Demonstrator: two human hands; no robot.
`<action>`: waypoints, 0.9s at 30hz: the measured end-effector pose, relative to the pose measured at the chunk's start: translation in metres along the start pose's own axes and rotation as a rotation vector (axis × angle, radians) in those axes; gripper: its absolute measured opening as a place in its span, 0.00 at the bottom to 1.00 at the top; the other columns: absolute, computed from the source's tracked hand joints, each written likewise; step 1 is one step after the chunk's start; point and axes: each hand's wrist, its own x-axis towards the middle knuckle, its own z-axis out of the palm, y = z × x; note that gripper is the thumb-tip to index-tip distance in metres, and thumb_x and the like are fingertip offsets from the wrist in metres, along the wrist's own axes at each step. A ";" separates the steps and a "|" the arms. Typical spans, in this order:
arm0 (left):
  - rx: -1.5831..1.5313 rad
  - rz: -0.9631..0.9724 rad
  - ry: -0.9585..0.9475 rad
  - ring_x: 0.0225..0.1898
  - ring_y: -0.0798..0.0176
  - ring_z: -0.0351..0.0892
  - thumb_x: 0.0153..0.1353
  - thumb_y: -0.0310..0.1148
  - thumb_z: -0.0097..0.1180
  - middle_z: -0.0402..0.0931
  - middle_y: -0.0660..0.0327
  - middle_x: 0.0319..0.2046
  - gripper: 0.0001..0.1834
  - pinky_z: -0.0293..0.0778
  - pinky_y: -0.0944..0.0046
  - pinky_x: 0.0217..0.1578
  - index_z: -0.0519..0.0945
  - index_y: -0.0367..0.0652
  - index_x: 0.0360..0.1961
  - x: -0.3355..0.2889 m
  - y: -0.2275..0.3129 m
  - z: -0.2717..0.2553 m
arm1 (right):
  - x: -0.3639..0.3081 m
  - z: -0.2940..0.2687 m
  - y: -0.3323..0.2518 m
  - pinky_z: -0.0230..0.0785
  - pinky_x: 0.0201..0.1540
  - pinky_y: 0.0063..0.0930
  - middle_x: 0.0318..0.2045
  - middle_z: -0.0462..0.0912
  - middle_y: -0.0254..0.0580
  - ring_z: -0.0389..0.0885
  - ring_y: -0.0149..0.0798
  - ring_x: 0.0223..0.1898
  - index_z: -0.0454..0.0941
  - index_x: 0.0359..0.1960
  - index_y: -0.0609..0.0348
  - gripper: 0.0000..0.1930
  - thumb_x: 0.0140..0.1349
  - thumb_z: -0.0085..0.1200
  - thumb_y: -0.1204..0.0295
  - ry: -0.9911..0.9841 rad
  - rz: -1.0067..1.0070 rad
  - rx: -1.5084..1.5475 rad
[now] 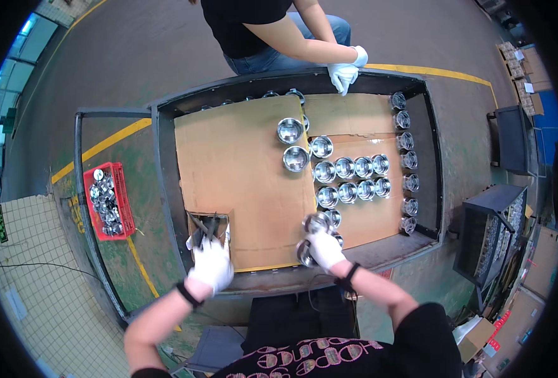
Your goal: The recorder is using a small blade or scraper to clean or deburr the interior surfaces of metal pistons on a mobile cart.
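My left hand [212, 267], in a white glove, reaches over a small open box [227, 236] at the near left corner of the cardboard sheet. Something dark lies in that box under my fingertips; blur hides whether I grip it. At the near edge of the sheet, my gloved right hand [326, 251] is closed on a shiny metal piston [317, 222], which is slightly blurred. Another piston [304, 252] is close beside the same hand. Two more pistons, one being this piston [296, 159], stand farther back on the sheet [241, 164].
Several pistons [364, 166] stand in rows on lower cardboard to the right, others along the frame's right wall. A metal frame [159, 157] surrounds the cardboard. Across it, a person's gloved hands [343, 75] rest on the rim. A red crate [128, 217] of metal parts sits left.
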 end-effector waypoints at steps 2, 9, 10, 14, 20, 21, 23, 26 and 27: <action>0.075 -0.051 -0.168 0.49 0.46 0.68 0.50 0.35 0.53 0.72 0.51 0.43 0.17 0.68 0.43 0.44 0.80 0.38 0.39 0.058 -0.014 0.004 | -0.048 -0.066 -0.053 0.74 0.42 0.45 0.43 0.77 0.52 0.80 0.56 0.40 0.80 0.37 0.52 0.11 0.50 0.54 0.74 -0.036 0.170 -0.092; -0.199 0.177 0.382 0.65 0.40 0.55 0.61 0.34 0.48 0.61 0.46 0.60 0.17 0.59 0.30 0.56 0.76 0.41 0.49 0.298 0.053 0.027 | -0.225 -0.130 -0.068 0.70 0.53 0.42 0.50 0.77 0.53 0.75 0.56 0.52 0.83 0.41 0.45 0.22 0.40 0.61 0.79 0.342 0.541 -0.187; -0.215 0.179 0.339 0.65 0.40 0.55 0.63 0.36 0.47 0.61 0.46 0.60 0.17 0.59 0.29 0.56 0.76 0.41 0.50 0.321 0.064 0.032 | -0.241 -0.132 -0.067 0.70 0.53 0.42 0.49 0.78 0.53 0.76 0.55 0.51 0.84 0.40 0.44 0.20 0.43 0.59 0.80 0.346 0.608 -0.215; -0.267 -0.349 0.311 0.59 0.34 0.64 0.62 0.40 0.50 0.60 0.44 0.60 0.23 0.71 0.39 0.52 0.70 0.39 0.56 0.402 0.056 0.103 | -0.292 -0.125 -0.053 0.71 0.53 0.40 0.47 0.79 0.50 0.77 0.54 0.50 0.84 0.40 0.48 0.26 0.31 0.65 0.78 0.319 0.773 -0.209; -1.172 -0.539 0.277 0.58 0.30 0.63 0.61 0.32 0.45 0.60 0.38 0.60 0.25 0.67 0.41 0.56 0.63 0.35 0.60 0.363 0.094 0.077 | -0.323 -0.116 -0.040 0.73 0.50 0.37 0.46 0.78 0.50 0.79 0.50 0.47 0.85 0.40 0.48 0.26 0.30 0.64 0.78 0.272 0.793 -0.092; -0.335 -0.478 0.564 0.63 0.33 0.57 0.61 0.32 0.42 0.56 0.37 0.63 0.29 0.56 0.40 0.63 0.59 0.31 0.63 0.352 0.075 0.124 | -0.317 -0.122 -0.035 0.73 0.50 0.37 0.45 0.79 0.50 0.79 0.50 0.47 0.85 0.40 0.48 0.26 0.30 0.64 0.79 0.260 0.669 -0.087; -0.172 -0.176 0.208 0.61 0.40 0.63 0.55 0.29 0.46 0.64 0.37 0.59 0.25 0.55 0.45 0.64 0.72 0.27 0.54 0.274 0.132 0.081 | -0.314 -0.121 -0.024 0.74 0.50 0.36 0.45 0.79 0.50 0.79 0.49 0.47 0.85 0.40 0.47 0.26 0.30 0.64 0.79 0.260 0.632 -0.087; -0.094 0.064 0.074 0.31 0.48 0.79 0.52 0.31 0.50 0.78 0.49 0.26 0.11 0.70 0.43 0.42 0.83 0.37 0.29 0.140 0.134 0.057 | -0.284 -0.130 -0.001 0.74 0.46 0.35 0.43 0.79 0.48 0.80 0.46 0.42 0.85 0.40 0.47 0.26 0.31 0.64 0.80 0.228 0.368 -0.103; -0.124 0.146 0.104 0.31 0.48 0.79 0.52 0.30 0.49 0.78 0.48 0.26 0.11 0.70 0.41 0.41 0.83 0.38 0.29 0.092 0.137 0.057 | -0.270 -0.136 0.009 0.74 0.44 0.35 0.42 0.79 0.47 0.80 0.45 0.39 0.85 0.40 0.47 0.26 0.31 0.64 0.81 0.235 0.216 -0.142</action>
